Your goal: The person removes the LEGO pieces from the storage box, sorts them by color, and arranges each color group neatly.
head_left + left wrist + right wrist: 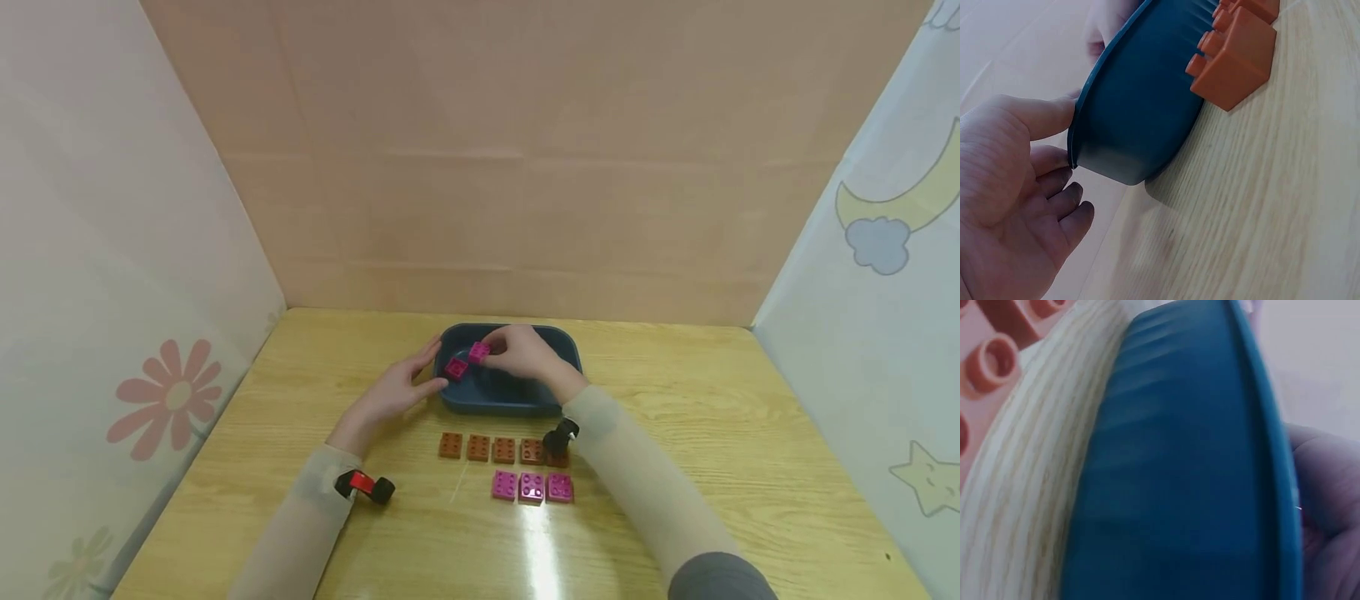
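A dark blue plastic basin (517,408) stands on the table, and a magenta toy brick (456,368) lies inside it at the left. Over the basin, my right hand (521,354) pinches another magenta brick (480,352) between thumb and fingers. My left hand (393,390) rests against the basin's left end, thumb and fingers spread along the rim. In the left wrist view the thumb (1047,117) touches the rim. The right wrist view has the basin wall (1166,462) covering most of the right hand (1329,487), so the brick is largely hidden there.
In front of the basin runs a row of several orange-brown bricks (477,447), the rightmost partly behind the right wrist's camera (558,437). Nearer still, three magenta bricks (531,487) line up. Covered walls (525,208) enclose the wooden table (660,400) at back and sides.
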Tool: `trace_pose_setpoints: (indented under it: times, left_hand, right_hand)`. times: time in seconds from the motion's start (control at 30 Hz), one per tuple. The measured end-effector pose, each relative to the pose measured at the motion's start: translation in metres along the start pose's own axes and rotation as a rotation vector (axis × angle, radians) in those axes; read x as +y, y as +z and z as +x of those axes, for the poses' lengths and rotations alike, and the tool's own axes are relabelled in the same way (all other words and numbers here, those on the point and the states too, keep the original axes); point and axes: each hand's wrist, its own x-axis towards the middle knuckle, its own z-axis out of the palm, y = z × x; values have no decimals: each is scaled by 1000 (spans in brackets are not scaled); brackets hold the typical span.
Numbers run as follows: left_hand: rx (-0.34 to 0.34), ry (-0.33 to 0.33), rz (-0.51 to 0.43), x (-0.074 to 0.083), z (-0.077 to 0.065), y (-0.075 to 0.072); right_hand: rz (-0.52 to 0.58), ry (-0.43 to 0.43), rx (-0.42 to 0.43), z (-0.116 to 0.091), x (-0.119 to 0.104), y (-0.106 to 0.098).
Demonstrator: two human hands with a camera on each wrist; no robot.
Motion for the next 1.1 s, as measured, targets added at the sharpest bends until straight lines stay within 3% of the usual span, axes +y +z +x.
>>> trace_pose_setpoints:
  times: [0.23,0.53,0.8,1.1]
  left_hand:
    - [-4,-27,-1,1,-3,2]
    - [-12,-1,17,0,-4,2]
    - [-20,-4,7,2,-5,2]
    - [-19,9,11,4,-7,0]
  right_hand:
    - [57,3,31,-21,-2,-10]
    - [121,-62,103,-64,-19,-18]
    - [201,-114,172,-102,-31,-9]
    - [184,-154,191,-123,-37,8]
